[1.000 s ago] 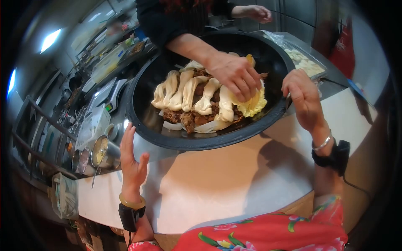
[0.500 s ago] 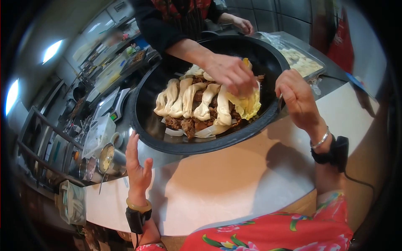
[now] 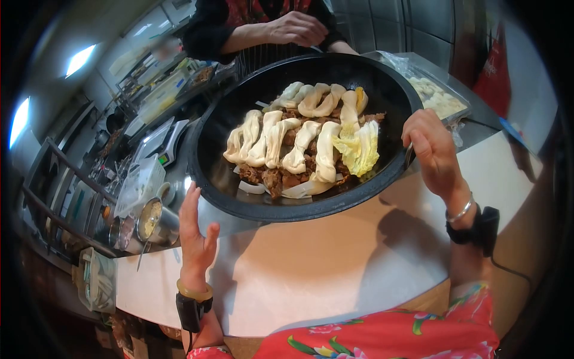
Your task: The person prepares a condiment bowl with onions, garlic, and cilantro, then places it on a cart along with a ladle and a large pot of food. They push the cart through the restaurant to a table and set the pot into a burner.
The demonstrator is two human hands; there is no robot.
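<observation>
A large black wok (image 3: 335,210) holds brown chunks of meat (image 3: 270,180), pale strips of dough (image 3: 324,152) laid over them, and a yellow-green cabbage leaf (image 3: 361,151) on the right side. My right hand (image 3: 430,146) is closed at the right rim, its fingers curled around a thin metal handle (image 3: 409,157) that mostly hides under them. At the lower left rim, my left hand (image 3: 196,242) is open, its fingers stretched upward and thumb apart, with the fingertips right by the wok's edge.
A co-worker's hand (image 3: 297,28) is raised behind the wok. A tray of pale dough pieces (image 3: 442,99) stands at the back right. To the left are a scale (image 3: 167,143), a white plastic basket (image 3: 139,186) and a metal pot (image 3: 156,221). A white counter (image 3: 287,287) lies before me.
The co-worker's hand has drawn back from the cabbage leaf to above the far rim. The wok and my right hand have shifted slightly to the right; my left hand stays spread.
</observation>
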